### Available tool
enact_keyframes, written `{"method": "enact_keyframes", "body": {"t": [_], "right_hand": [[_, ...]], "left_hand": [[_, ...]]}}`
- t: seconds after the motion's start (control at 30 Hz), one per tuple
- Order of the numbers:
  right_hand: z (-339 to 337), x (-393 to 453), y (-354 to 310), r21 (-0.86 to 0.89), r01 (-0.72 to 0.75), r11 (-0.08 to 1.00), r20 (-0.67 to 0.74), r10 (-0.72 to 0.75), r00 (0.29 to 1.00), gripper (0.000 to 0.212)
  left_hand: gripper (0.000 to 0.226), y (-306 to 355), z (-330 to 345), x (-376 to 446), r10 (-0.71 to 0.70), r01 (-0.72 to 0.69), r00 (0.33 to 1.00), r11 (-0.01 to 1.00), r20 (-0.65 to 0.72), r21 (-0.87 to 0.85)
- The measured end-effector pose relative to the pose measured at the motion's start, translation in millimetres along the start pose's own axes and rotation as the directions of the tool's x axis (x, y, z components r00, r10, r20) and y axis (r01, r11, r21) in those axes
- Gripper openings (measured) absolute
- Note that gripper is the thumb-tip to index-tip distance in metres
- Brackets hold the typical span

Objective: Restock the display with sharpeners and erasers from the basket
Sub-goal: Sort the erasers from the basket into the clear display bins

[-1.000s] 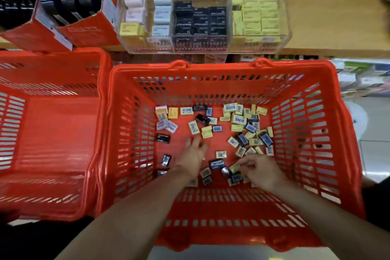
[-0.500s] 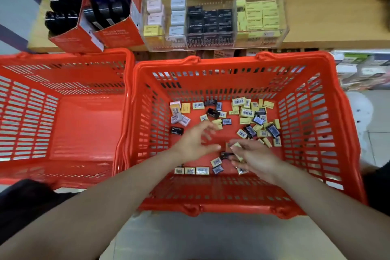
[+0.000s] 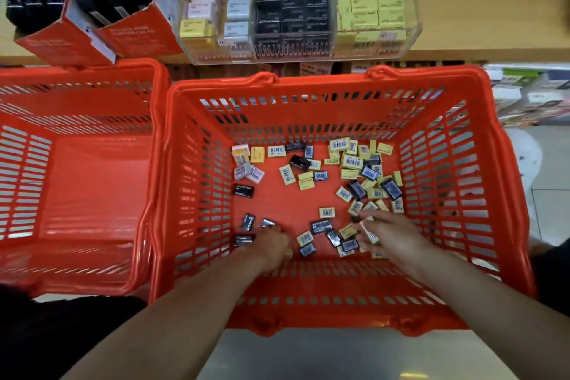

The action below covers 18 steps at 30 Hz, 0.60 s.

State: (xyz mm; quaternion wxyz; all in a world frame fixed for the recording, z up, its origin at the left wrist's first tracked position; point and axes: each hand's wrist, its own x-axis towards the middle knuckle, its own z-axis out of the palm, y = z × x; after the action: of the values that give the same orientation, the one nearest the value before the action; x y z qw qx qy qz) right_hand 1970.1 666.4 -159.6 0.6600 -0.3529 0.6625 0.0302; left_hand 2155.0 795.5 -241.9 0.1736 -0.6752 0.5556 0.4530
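An orange basket (image 3: 317, 87) in front of me holds several small yellow erasers (image 3: 350, 161) and black packets (image 3: 357, 190) scattered on its floor. My left hand (image 3: 271, 245) is down at the near left of the floor, fingers curled under, its tips against a black packet (image 3: 267, 223); what lies under the palm is hidden. At the near right, my right hand (image 3: 390, 236) pinches a few pale erasers (image 3: 368, 230) between its fingers. Beyond the basket, the clear display case (image 3: 413, 32) stands on the shelf with pastel, black and yellow stock in separate compartments.
A second orange basket (image 3: 77, 77) with nothing in it sits against the left side. Red cardboard boxes (image 3: 92, 37) of dark rolls stand at the top left on the wooden shelf (image 3: 493, 15). Lower shelves with goods (image 3: 530, 92) show at right.
Both hands went back down to the basket floor. My left hand moved left and curled beside the black packets. The view pulled back closer over the basket.
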Motion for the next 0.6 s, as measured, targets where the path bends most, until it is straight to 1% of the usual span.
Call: {"method": "enact_keyframes", "body": {"t": [0.03,0.07,0.1,0.13,0.17,0.2,0.23,0.27,0.3,0.33,0.37,0.4,0.47,0.5,0.53,0.57,0.6], "right_hand": [[-1.7,-0.2,0.5,0.027,-0.021,0.999,0.0,0.021,1.0,0.025],[-2.8,-0.8,0.5,0.053,-0.042,0.998,0.002,0.042,0.999,0.025],[-3.8,-0.1,0.8,0.08,-0.065,0.995,0.007,0.064,0.998,0.025],[-3.8,0.7,0.4,0.108,-0.093,0.99,0.017,0.092,0.996,0.024],[-2.8,1.1,-0.3,0.142,-0.129,0.981,0.037,0.125,0.992,0.024],[-1.1,0.4,-1.9,0.185,-0.171,0.968,0.07,0.161,0.985,0.024],[1.2,-0.6,-3.5,0.235,-0.216,0.948,0.121,0.191,0.974,0.025],[4.5,-2.6,-5.5,0.296,-0.26,0.919,0.189,0.21,0.959,0.028],[7.7,-4.4,-7.6,0.366,-0.294,0.883,0.258,0.208,0.944,0.033],[10.4,-5.6,-9.7,0.43,-0.315,0.846,0.312,0.188,0.931,0.038],[12.1,-6.2,-11.6,0.48,-0.322,0.816,0.34,0.165,0.926,0.042],[13.5,-5.9,-14.0,0.522,-0.326,0.788,0.348,0.152,0.925,0.042],[10.3,-1.8,-17.3,0.591,-0.312,0.743,0.304,0.153,0.94,0.035],[6.7,1.1,-18.5,0.609,-0.291,0.737,0.264,0.158,0.951,0.028],[2.4,3.5,-19.3,0.609,-0.277,0.743,0.233,0.166,0.958,0.022],[-1.9,5.4,-19.8,0.59,-0.272,0.76,0.214,0.177,0.961,0.016],[-5.6,6.8,-20.2,0.558,-0.272,0.784,0.202,0.19,0.961,0.012]], "left_hand": [[0.028,-0.6,0.6,0.4,0.011,-0.011,1.0,1.0,-0.004,-0.027],[0.022,-2.3,-1.3,0.6,0.023,-0.027,0.999,0.994,-0.039,-0.105],[0.015,-3.5,-6.4,0.9,0.023,-0.045,0.994,0.975,-0.106,-0.216],[0.01,-2.3,-15.3,-0.7,0.005,-0.073,0.981,0.935,-0.194,-0.346],[0.008,1.5,-26.5,-3.0,-0.016,-0.133,0.951,0.88,-0.308,-0.455],[0.009,9.1,-38.9,-5.6,-0.017,-0.223,0.905,0.833,-0.426,-0.507],[0.012,20.8,-51.8,-9.5,0.009,-0.32,0.851,0.803,-0.526,-0.503],[0.015,36.0,-63.1,-15.1,0.048,-0.404,0.802,0.778,-0.595,-0.481],[0.017,52.2,-71.0,-20.1,0.09,-0.469,0.771,0.75,-0.63,-0.467],[0.021,67.6,-75.8,-24.0,0.127,-0.509,0.757,0.73,-0.641,-0.457],[0.024,79.5,-77.4,-26.2,0.162,-0.53,0.758,0.717,-0.631,-0.453],[0.027,88.9,-79.3,-28.9,0.195,-0.542,0.768,0.706,-0.609,-0.457],[0.025,90.7,-80.2,-27.2,0.226,-0.563,0.771,0.679,-0.595,-0.471],[0.021,84.9,-82.2,-24.6,0.201,-0.561,0.766,0.673,-0.61,-0.482],[0.016,75.1,-83.4,-19.5,0.149,-0.53,0.769,0.694,-0.622,-0.488],[0.015,63.3,-84.9,-12.8,0.08,-0.462,0.779,0.743,-0.622,-0.483],[0.023,50.6,-86.1,-4.8,0.005,-0.361,0.796,0.808,-0.606,-0.467]]}}
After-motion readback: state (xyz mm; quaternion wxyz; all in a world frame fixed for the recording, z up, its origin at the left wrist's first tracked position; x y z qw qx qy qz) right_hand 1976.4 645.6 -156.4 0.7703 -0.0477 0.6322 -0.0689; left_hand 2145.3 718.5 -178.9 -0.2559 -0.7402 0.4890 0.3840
